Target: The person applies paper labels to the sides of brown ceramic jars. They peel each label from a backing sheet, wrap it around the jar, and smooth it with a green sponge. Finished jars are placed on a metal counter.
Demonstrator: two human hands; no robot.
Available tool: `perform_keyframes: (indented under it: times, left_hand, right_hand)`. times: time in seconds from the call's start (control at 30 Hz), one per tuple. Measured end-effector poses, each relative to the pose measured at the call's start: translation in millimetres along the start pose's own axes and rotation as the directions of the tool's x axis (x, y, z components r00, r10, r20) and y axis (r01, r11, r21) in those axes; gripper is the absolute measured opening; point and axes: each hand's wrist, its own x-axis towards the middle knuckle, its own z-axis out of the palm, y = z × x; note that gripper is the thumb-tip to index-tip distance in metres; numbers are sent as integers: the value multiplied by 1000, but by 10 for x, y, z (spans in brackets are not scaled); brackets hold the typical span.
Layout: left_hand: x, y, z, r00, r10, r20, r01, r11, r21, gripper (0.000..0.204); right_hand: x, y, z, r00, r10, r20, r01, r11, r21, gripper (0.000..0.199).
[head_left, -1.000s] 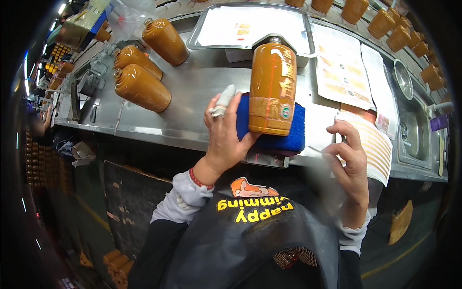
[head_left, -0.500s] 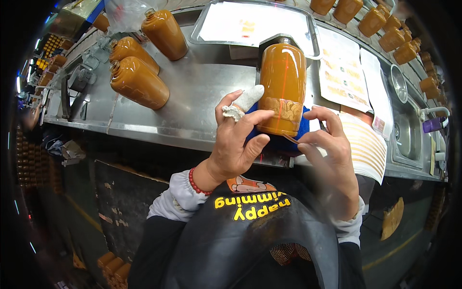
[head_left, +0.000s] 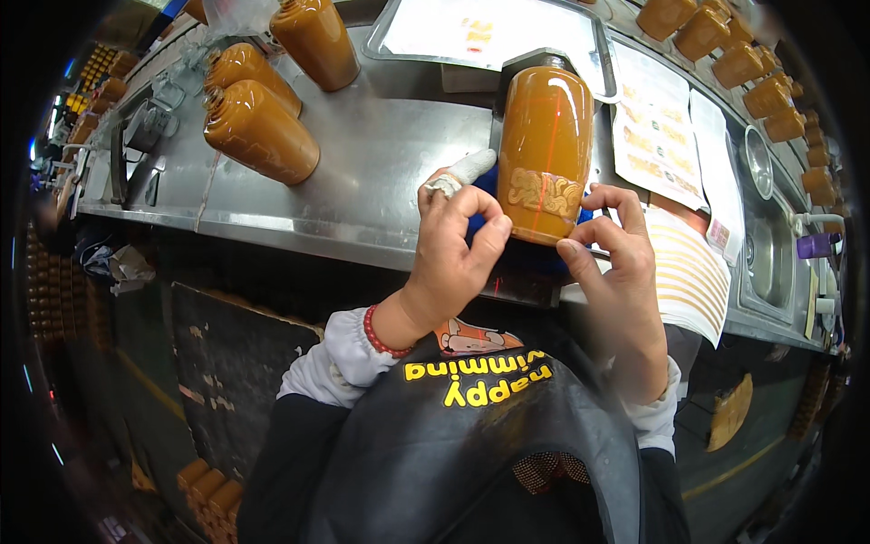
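Orange-brown bottle (head_left: 545, 150) lies on its side on a blue pad (head_left: 485, 195) at the front of the steel tabletop (head_left: 381, 172), neck pointing away, gold label (head_left: 544, 193) on its near end.

Left hand (head_left: 453, 249): fingers curled, thumb and forefinger pinched together at the label's left edge, touching the bottle's base. One finger wrapped in white tape (head_left: 467, 170).

Right hand (head_left: 612, 249): fingers bent, fingertips at the label's right edge and the bottle's lower corner. Neither hand wraps the bottle; both only press at its near end.

Containers:
- Three more bottles (head_left: 258, 131) of the same colour lie left of it on the tabletop, well apart from the hands. All look filled or opaque, cannot tell which.
- Metal tray (head_left: 603, 63) behind the bottle holds a white sheet.
- Row of similar bottles (head_left: 725, 36) along the far right.
- Small round steel bowl (head_left: 757, 161) at right; contents not visible.

Striped label sheets (head_left: 693, 276) lie just right of the right hand.
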Motion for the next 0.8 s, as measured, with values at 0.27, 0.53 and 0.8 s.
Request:
perform_keyframes:
  times: [0.27,0.53,0.8]
  left_hand:
    - [-12,-97,82,997,-74,-24,70,987,-145,24]
    - [-31,-102,115,998,-64,-19,61,988,-143,25]
    - [-34,-87,106,998,-68,-11,66,989,-135,26]
  right_hand:
    - [8,-6,-15,1000,7,-2,-7,1000,-8,12]
    - [11,-5,-13,1000,22,2,-22,1000,9,13]
    - [2,26,-3,1000,2,4,-2,1000,8,13]
